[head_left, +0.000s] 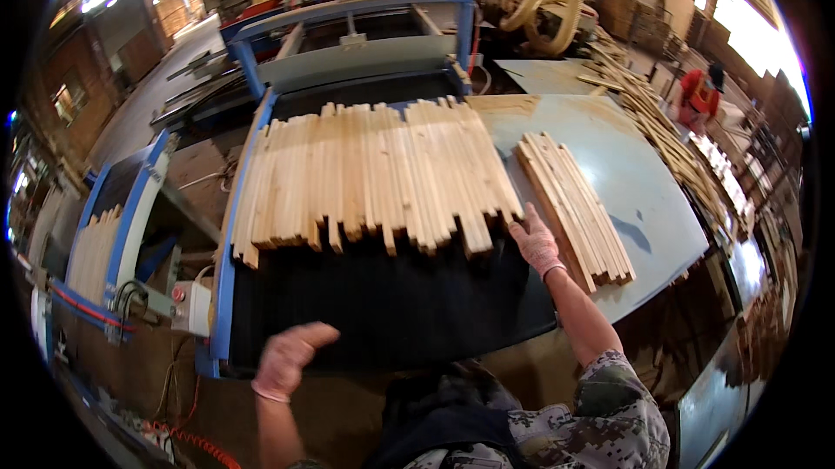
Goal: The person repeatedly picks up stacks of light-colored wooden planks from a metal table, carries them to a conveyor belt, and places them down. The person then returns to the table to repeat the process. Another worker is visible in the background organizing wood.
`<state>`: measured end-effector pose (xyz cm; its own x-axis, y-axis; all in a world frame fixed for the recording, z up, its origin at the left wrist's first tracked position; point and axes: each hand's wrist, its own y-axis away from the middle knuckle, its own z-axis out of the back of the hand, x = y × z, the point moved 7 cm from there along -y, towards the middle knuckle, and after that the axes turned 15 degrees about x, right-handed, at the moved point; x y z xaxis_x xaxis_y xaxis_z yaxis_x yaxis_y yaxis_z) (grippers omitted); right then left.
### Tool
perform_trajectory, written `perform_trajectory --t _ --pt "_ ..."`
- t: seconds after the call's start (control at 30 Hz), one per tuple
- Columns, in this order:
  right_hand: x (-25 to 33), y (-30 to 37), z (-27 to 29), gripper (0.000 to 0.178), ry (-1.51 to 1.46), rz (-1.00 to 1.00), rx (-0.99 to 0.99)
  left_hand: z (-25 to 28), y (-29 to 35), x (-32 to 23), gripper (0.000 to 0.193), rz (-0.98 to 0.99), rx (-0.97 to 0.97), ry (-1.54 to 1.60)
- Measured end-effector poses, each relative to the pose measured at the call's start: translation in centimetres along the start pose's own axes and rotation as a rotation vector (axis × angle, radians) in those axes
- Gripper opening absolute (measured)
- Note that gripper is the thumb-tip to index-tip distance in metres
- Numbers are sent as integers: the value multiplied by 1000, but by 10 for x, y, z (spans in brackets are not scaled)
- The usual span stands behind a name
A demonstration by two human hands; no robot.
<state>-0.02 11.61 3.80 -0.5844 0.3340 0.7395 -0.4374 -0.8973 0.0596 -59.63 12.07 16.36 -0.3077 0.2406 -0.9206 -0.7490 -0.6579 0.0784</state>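
A wide row of pale wooden strips [374, 173] lies side by side on a black conveyor belt [391, 304], their near ends uneven. At the row's right edge is my right hand [537, 243], in a thin pale glove. Its fingers are stretched out against the near end of the outermost strip, not wrapped round it. My left hand [294, 360], gloved too and slightly blurred, hovers over the belt's near left corner, apart from the wood. It holds nothing, and its fingers point right. Just right of my right hand, a smaller stack of strips [578, 212] rests on a grey metal table [652, 173].
Blue rails frame the belt, and a blue gantry [357, 3] spans its far end. A control box [191, 306] with a red button is at the left, near another small conveyor [130, 208]. Loose timber [652, 121] and a person in red [700, 99] are at the right.
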Motion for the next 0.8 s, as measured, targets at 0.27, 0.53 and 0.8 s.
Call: perform_trajectory --t 0.27,0.53,0.8 --pt "7 170 -32 74 -703 -70 200 -273 -57 62 48 216 731 805" --pt "-100 391 -57 68 -711 -404 599 -390 -79 44 43 361 1126 563" --pt "-375 613 -85 44 -316 -1168 488 -481 -126 12 41 325 1147 334"
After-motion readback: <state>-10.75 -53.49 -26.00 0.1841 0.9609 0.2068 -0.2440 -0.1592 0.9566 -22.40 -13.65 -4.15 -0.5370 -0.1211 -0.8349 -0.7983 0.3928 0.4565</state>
